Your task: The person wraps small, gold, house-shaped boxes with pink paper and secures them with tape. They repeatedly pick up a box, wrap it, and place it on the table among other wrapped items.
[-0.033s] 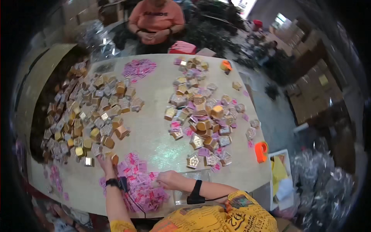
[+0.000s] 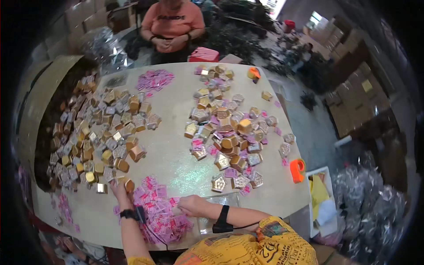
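My left hand (image 2: 119,191) is at the near edge of a large heap of small gold-and-clear house-shaped pieces (image 2: 106,119). Its fingertips are among the nearest pieces, partly hidden, and a gold-brown piece (image 2: 128,185) lies right beside them. To the right of that hand spreads a pile of pink printed tags (image 2: 159,212). My right hand (image 2: 192,205) rests at this pile's right side with its fingers curled together. What they pinch, if anything, is too small to make out. Under the right wrist lies a clear plastic sheet or tray (image 2: 229,201).
A second group of pieces mixed with tags (image 2: 229,141) runs down the table's right half. Orange tape dispensers stand at the right edge (image 2: 297,171) and far corner (image 2: 254,74). More tags (image 2: 155,80) lie far left. A person (image 2: 173,26) stands opposite. A white bin (image 2: 321,198) adjoins the table.
The whole view has shifted slightly. Both hands keep nearly the same places beside the pieces and the pink tags.
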`<state>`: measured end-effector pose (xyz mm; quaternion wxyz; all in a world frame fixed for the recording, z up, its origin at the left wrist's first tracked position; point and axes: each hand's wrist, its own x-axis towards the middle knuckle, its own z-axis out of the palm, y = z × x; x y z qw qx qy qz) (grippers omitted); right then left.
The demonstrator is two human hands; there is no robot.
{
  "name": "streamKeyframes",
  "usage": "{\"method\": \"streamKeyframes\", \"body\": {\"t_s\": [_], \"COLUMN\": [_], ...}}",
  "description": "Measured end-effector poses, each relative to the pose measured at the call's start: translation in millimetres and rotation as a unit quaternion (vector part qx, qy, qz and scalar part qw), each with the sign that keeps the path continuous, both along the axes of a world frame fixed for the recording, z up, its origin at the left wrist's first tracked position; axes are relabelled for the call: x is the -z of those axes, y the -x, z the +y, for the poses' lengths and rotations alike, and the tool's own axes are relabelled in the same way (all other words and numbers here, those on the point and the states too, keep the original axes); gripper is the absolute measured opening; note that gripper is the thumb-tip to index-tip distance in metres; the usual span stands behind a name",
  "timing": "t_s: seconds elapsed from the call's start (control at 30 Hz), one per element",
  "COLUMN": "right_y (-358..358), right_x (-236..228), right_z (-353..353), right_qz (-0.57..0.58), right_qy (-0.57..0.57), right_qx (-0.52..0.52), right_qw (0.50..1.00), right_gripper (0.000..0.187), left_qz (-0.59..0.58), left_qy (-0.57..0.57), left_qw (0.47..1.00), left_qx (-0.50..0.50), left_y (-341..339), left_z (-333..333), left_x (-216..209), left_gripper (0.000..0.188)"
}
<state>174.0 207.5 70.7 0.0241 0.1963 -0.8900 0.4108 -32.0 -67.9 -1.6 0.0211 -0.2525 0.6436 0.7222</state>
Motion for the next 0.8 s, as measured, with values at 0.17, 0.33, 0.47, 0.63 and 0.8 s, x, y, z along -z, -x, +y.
{"method": "streamKeyframes", "body": {"t_s": [0.17, 0.33, 0.47, 0.63, 0.8], "right_y": [-6.8, -10.5, -16.4, -22.5, -29.5], "right_x": [-8.6, -26.8, -49.3, -73.5, -103.2], "right_z": [4.3, 19.1, 28.6, 50.9, 47.8], "right_qz": [0.013, 0.046, 0.068, 0.103, 0.132], "right_qy": [0.050, 0.090, 0.101, 0.096, 0.047], "right_qx": [0.049, 0.065, 0.081, 0.093, 0.045], "right_qw": [0.997, 0.993, 0.989, 0.986, 0.989], "right_gripper": [0.011, 0.012, 0.012, 0.011, 0.007], "left_qz": [0.028, 0.028, 0.027, 0.081, 0.197], "left_qy": [-0.148, -0.377, -0.384, -0.111, 0.037], "left_qw": [0.988, 0.913, 0.898, 0.940, 0.903], "left_qx": [0.040, 0.155, 0.212, 0.313, 0.380], "left_y": [-48.9, -105.0, -146.0, -183.8, -193.8], "left_z": [-8.6, 36.7, 80.7, 130.4, 116.9], "left_x": [-41.8, -61.0, -90.7, -149.1, -141.3], "left_gripper": [0.049, 0.037, 0.046, 0.064, 0.060]}}
